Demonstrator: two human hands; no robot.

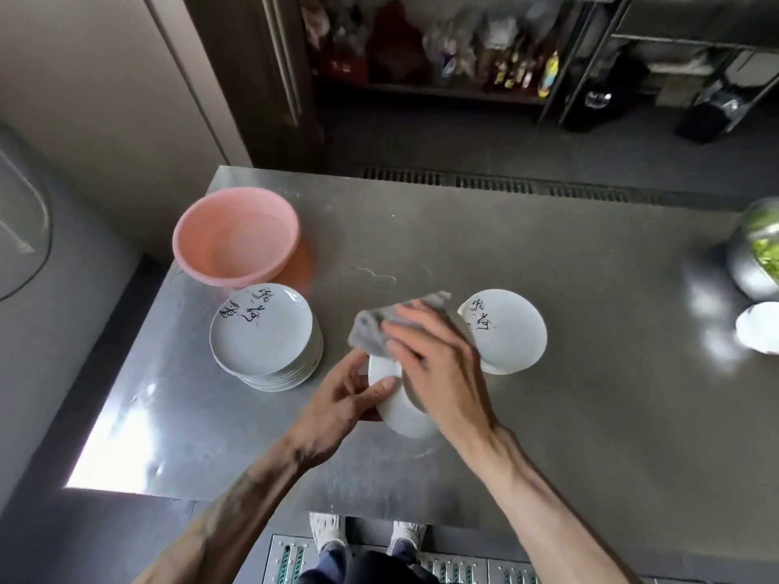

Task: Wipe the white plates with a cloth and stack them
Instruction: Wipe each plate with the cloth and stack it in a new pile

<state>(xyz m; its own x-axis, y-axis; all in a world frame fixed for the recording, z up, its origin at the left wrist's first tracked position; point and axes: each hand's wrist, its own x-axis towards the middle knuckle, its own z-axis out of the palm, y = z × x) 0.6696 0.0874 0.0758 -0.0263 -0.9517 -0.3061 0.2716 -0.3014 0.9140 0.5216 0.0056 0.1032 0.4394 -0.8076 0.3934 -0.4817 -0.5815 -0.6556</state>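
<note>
The person holds one white plate (396, 410) just above the steel table (590, 394), tipped up toward them, probably so its face is open to the wiping. The left hand (337, 398) pinches the plate's near rim, thumb on top and fingers underneath, which steadies it against the push of the right hand (438, 360). That hand lies flat with its fingers spread, pressing a grey cloth (379, 322) onto the plate. Its thumb is hidden, so I can't tell whether it also nips the cloth. A tall stack (265, 335) sits to the left beside a pink basin (236, 238), and a smaller pile (503, 330) sits to the right, both within easy reach. Which one is the wiped pile isn't clear. The right hand covers most of the plate's face, and a metal bowl (758, 250) is cut off at the right edge.
</note>
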